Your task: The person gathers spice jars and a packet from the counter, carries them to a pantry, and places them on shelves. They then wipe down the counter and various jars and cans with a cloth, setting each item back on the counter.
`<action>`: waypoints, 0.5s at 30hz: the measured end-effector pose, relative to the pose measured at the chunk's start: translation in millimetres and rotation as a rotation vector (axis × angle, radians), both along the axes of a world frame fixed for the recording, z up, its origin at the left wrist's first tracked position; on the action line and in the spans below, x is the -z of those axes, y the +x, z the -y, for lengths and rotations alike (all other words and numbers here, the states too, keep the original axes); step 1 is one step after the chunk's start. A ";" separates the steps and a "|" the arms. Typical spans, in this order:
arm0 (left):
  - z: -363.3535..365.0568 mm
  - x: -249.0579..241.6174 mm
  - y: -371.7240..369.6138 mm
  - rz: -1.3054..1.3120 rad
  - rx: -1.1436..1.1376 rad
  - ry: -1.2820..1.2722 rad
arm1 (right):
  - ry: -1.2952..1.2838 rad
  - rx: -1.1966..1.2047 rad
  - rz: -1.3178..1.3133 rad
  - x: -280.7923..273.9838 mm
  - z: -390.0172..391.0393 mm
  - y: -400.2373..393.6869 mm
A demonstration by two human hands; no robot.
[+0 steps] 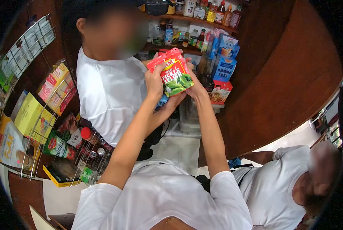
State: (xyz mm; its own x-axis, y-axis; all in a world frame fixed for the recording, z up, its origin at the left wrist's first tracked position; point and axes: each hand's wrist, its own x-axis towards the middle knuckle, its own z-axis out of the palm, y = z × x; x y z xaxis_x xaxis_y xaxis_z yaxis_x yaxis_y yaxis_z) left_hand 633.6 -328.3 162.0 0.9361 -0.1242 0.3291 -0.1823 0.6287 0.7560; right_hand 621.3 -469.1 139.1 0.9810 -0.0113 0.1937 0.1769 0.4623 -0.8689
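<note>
A red and green pouch of sweet pickle relish (pixel 176 78) is held up in front of me, its printed face toward me. My left hand (pixel 154 82) grips its left edge, thumb over the front near the top. Around the right edge, my right hand (pixel 196 85) is closed on the same pouch. More red pouch tops (pixel 158 61) show behind it at the upper left. Another person's hand (pixel 170 106) reaches in underneath, close below the pouch, its fingers partly hidden.
A person in a white shirt (pixel 108 88) stands at the front left, another person (pixel 273 188) at the lower right. Wire racks of packets (pixel 35 128) line the left. Shelves of bottles (pixel 196 38) and boxes (pixel 224 69) stand ahead, beside a brown wooden door (pixel 271 92).
</note>
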 end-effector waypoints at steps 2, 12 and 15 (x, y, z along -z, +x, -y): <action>-2.6 7.7 5.5 0.042 -0.016 0.014 | 0.001 0.028 0.009 2.9 -4.2 0.8; -21.2 16.5 20.5 0.192 0.085 0.384 | 0.087 -0.023 -0.065 -3.4 -15.7 -5.1; -20.4 7.3 18.8 0.248 0.042 0.476 | 0.094 -0.028 -0.133 6.8 -4.7 4.6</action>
